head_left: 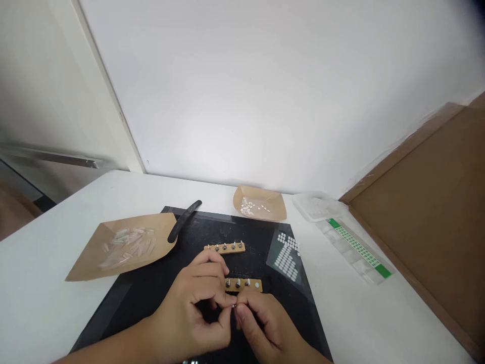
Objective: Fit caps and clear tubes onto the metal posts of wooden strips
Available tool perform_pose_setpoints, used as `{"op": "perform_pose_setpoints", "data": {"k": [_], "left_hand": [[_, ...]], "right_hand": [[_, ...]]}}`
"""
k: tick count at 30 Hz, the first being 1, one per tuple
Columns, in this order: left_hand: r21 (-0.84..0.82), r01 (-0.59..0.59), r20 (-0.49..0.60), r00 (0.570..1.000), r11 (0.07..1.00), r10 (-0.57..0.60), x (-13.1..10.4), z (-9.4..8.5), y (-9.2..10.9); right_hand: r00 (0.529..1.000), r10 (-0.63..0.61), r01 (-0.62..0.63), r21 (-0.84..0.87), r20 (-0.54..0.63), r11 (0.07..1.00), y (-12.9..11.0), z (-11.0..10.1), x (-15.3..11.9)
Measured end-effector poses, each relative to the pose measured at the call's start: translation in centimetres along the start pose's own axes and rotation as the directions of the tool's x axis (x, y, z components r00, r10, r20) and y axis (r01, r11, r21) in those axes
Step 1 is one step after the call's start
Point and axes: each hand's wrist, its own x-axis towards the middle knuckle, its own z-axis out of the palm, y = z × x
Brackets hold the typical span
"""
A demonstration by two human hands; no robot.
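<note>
My left hand (202, 306) and my right hand (265, 321) meet at the fingertips over the black mat (147, 298). Both are pinched round something tiny and pale between them, too small to name. Just beyond the fingers lies a tan strip (259, 289) with small dark-based, white-tipped pieces standing on it and a white dot near its right end; my left hand hides its left part. Farther back, a second tan strip (242, 248) carries several similar pieces. A clear sheet of white dots (287, 258) rests on the mat to the right.
A paper tray (91, 253) with clear slender pieces is at left, a black curved stick (184, 221) on its edge. Behind stands a small paper tray (278, 205) with white bits. Right are a clear plastic container (318, 206), a green-and-white strip (358, 247) and a brown board (428, 222).
</note>
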Motion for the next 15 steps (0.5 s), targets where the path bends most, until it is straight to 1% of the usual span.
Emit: {"op": "perform_pose_setpoints", "data": {"k": [3,7,11,15], "left_hand": [[-0.021,0.086,-0.004,0.996,0.996,-0.086,-0.2,0.2,-0.1],[-0.073,0.161,-0.005,0.987,0.984,-0.162,-0.6,0.5,-0.4],[-0.128,0.251,-0.022,0.967,0.960,-0.255,-1.2,0.5,-0.7],[-0.187,0.272,0.011,0.961,0.944,-0.275,-1.5,0.4,-1.0]], "right_hand": [[0.999,0.035,-0.036,0.047,0.021,0.998,0.2,0.1,0.0],[0.995,0.081,-0.086,0.111,0.056,0.990,0.2,0.2,-0.1],[0.986,0.131,-0.146,0.169,0.099,0.975,0.1,0.2,0.0],[0.981,0.154,-0.179,0.244,0.118,0.953,-0.2,0.1,0.2]]}}
